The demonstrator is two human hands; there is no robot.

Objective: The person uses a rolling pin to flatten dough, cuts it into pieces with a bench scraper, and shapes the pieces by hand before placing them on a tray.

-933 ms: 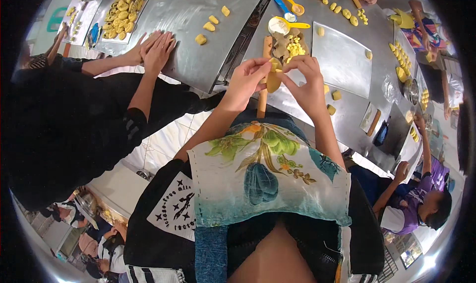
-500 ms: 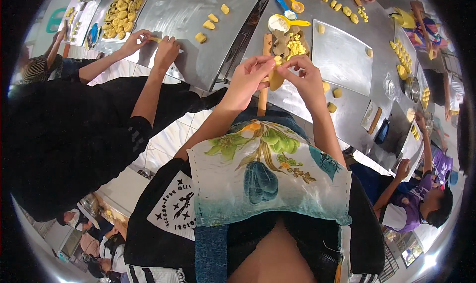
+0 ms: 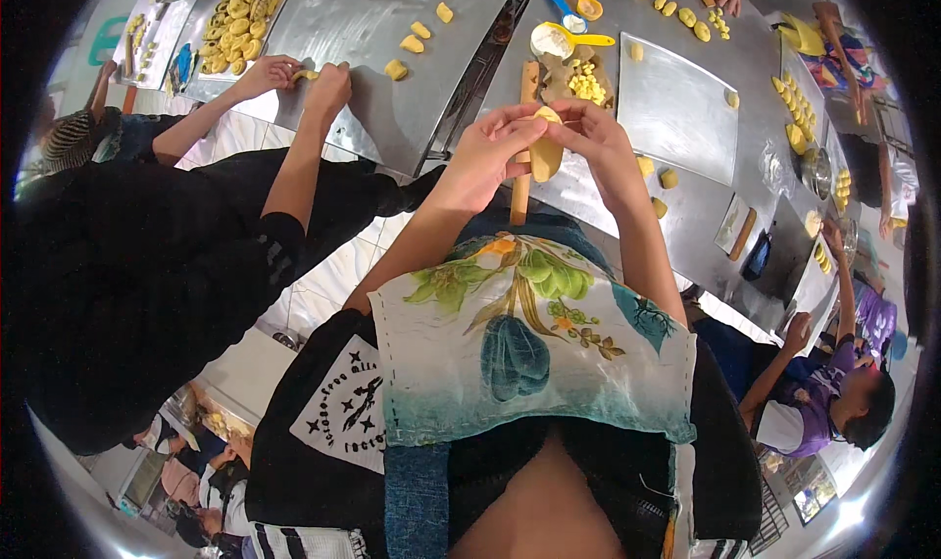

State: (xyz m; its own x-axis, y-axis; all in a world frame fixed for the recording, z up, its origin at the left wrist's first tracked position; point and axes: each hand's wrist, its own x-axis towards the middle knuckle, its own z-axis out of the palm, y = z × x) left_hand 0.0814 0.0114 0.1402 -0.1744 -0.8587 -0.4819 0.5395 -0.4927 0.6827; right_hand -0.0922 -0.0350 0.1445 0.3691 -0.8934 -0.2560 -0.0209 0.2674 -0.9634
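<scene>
A strip of pale yellow dough (image 3: 546, 162) hangs between my hands, its upper end rolled or folded over. My left hand (image 3: 482, 157) is closed on its left side, thumb near the top. On the other side, the fingers of my right hand (image 3: 595, 143) pinch the upper right edge. Whether filling lies inside the fold is hidden. Behind my hands is a heap of small yellow cubes (image 3: 587, 84) on a brown sheet (image 3: 555, 77). A wooden rolling pin (image 3: 521, 196) lies partly beneath my left hand's fingertips and the dough.
A yellow-handled cup of white powder (image 3: 552, 40) stands beyond, near blue and yellow spoons (image 3: 575, 28). To the right lies a metal sheet (image 3: 676, 108), with dough pieces (image 3: 668, 179) around it. A scraper (image 3: 743, 236) sits farther right. Co-workers' hands (image 3: 328, 87) shape dough at left.
My right fingers have come down and closer to my left hand. The dough's top now shows a rounder fold. The left co-worker's hands have shifted slightly.
</scene>
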